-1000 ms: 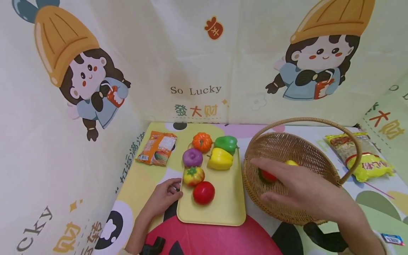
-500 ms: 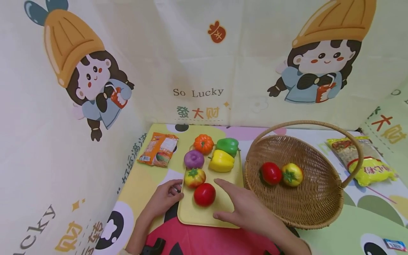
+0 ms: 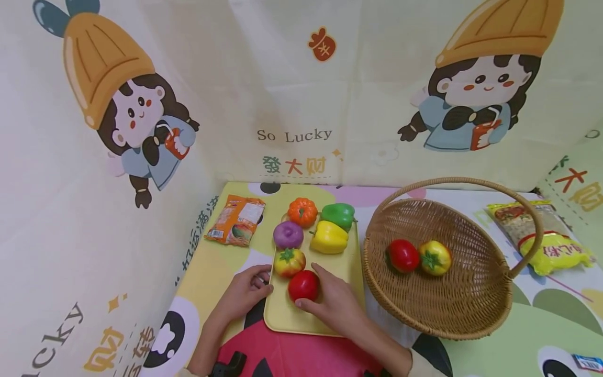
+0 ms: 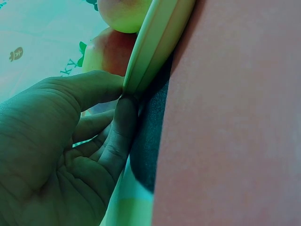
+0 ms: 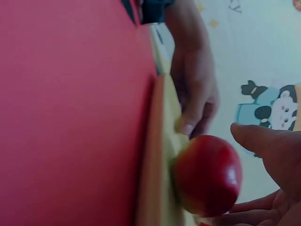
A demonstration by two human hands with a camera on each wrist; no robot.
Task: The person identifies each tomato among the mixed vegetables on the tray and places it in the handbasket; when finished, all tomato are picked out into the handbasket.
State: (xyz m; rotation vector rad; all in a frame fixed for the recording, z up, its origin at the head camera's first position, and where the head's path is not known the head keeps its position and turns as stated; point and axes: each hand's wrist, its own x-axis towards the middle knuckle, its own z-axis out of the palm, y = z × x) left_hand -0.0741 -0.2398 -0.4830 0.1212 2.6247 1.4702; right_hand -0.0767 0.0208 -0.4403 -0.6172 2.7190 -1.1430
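My left hand (image 3: 246,292) pinches the left rim of a pale yellow tray (image 3: 330,319) between thumb and fingers; the left wrist view shows the tray's edge (image 4: 153,42) in that pinch. On the tray's front part lies a red toy apple (image 3: 303,286). My right hand (image 3: 340,303) reaches around it from the right, fingers behind and thumb in front. In the right wrist view, the thumb stands apart from the apple (image 5: 209,174), while the lower fingers lie close beside it. Behind the apple sits a yellow-and-red toy fruit with green leaves (image 3: 289,263).
Also on the tray are a purple onion-like toy (image 3: 288,235), orange pumpkin (image 3: 302,212), green pepper (image 3: 338,216) and yellow pepper (image 3: 329,237). A wicker basket (image 3: 452,309) at right holds two toy fruits. Snack packets (image 3: 237,220) and a yellow bag (image 3: 542,241) flank them.
My right hand has moved left from above the basket, across the tray, to the red apple. The two fruits in the basket are uncovered. My left hand stays at the tray's rim.
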